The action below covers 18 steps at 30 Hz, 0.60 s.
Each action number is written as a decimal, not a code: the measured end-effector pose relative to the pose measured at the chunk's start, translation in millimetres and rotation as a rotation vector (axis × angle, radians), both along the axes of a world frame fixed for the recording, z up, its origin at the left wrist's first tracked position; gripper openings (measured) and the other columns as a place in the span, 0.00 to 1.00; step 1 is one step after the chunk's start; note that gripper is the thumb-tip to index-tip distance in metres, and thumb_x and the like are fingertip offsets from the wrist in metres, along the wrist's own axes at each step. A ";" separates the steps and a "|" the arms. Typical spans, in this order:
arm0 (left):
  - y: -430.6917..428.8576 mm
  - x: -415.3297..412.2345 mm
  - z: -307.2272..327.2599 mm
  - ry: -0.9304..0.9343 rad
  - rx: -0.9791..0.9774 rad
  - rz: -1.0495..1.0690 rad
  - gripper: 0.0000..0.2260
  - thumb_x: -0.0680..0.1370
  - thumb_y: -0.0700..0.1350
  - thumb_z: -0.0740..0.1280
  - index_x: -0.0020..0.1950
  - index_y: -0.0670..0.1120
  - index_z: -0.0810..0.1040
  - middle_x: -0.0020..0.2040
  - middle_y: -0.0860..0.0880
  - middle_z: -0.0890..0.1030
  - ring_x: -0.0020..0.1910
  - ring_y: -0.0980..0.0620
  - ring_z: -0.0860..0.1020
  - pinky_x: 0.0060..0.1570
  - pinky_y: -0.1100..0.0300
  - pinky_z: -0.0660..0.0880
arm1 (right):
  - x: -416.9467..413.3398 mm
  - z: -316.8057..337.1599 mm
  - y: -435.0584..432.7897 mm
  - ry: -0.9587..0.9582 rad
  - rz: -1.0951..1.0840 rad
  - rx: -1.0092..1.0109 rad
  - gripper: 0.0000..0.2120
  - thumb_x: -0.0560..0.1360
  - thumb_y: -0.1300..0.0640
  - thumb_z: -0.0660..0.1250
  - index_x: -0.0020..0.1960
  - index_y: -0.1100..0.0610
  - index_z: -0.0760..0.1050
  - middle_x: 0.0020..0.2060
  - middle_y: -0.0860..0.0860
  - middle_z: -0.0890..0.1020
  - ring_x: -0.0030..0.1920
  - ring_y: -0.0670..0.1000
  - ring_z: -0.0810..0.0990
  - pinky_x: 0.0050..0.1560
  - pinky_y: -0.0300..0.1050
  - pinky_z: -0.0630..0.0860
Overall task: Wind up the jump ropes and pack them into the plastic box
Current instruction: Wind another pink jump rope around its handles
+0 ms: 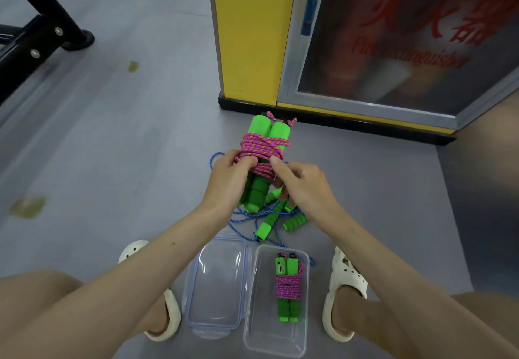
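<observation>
In the middle of the view I hold up a pink jump rope [264, 145], its cord wound around two green handles held side by side. My left hand [229, 181] grips the handles from the left. My right hand [302, 184] pinches the pink cord at the lower windings. On the floor below lies a loose blue jump rope [269, 222] with green handles, tangled. A clear plastic box [252, 302] stands between my feet, and a wound pink jump rope [288, 287] lies inside it.
The box's clear lid [217, 282] lies just left of the box. A yellow pillar [250, 35] and a fire extinguisher cabinet [398, 41] stand ahead. Black gym equipment [36, 35] is at the far left. My white clogs [341, 294] flank the box.
</observation>
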<state>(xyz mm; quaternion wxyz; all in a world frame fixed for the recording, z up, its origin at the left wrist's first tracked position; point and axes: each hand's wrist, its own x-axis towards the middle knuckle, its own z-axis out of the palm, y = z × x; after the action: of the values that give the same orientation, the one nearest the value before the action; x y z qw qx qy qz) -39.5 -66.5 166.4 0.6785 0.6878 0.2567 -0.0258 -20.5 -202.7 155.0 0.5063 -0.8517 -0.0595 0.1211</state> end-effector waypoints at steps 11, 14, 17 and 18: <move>-3.9 6.2 7.4 0.177 -0.390 0.092 0.08 0.78 0.42 0.62 0.45 0.39 0.78 0.33 0.41 0.81 0.27 0.45 0.79 0.25 0.61 0.76 | 6.1 -1.0 0.1 0.147 0.004 0.384 0.16 0.80 0.56 0.61 0.33 0.55 0.71 0.26 0.45 0.74 0.29 0.43 0.70 0.35 0.37 0.69; -0.6 9.2 10.4 0.253 -0.520 0.143 0.08 0.78 0.42 0.61 0.45 0.39 0.77 0.29 0.43 0.80 0.24 0.48 0.79 0.23 0.62 0.75 | 5.6 -1.5 -0.5 0.165 0.060 0.428 0.16 0.80 0.57 0.60 0.34 0.58 0.72 0.26 0.43 0.75 0.32 0.42 0.72 0.39 0.39 0.69; -0.2 8.1 10.8 0.259 -0.536 0.146 0.08 0.78 0.42 0.60 0.47 0.39 0.77 0.29 0.43 0.80 0.24 0.48 0.79 0.22 0.63 0.74 | 7.2 -2.0 -2.6 0.192 0.100 0.414 0.15 0.80 0.57 0.60 0.36 0.60 0.73 0.28 0.45 0.77 0.33 0.43 0.72 0.40 0.38 0.69; -0.3 7.6 10.2 0.233 -0.498 0.137 0.09 0.78 0.42 0.61 0.47 0.38 0.77 0.30 0.42 0.81 0.24 0.47 0.79 0.22 0.63 0.74 | 8.1 -2.0 -2.7 0.217 0.103 0.400 0.17 0.80 0.56 0.59 0.34 0.57 0.74 0.29 0.46 0.77 0.34 0.44 0.73 0.40 0.39 0.69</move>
<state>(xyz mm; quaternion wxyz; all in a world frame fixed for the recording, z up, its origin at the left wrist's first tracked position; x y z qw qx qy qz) -32.0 -66.8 176.6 0.7926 0.4734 0.3648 -0.1209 -12.4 -205.4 153.0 0.6614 -0.7124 -0.0710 0.2234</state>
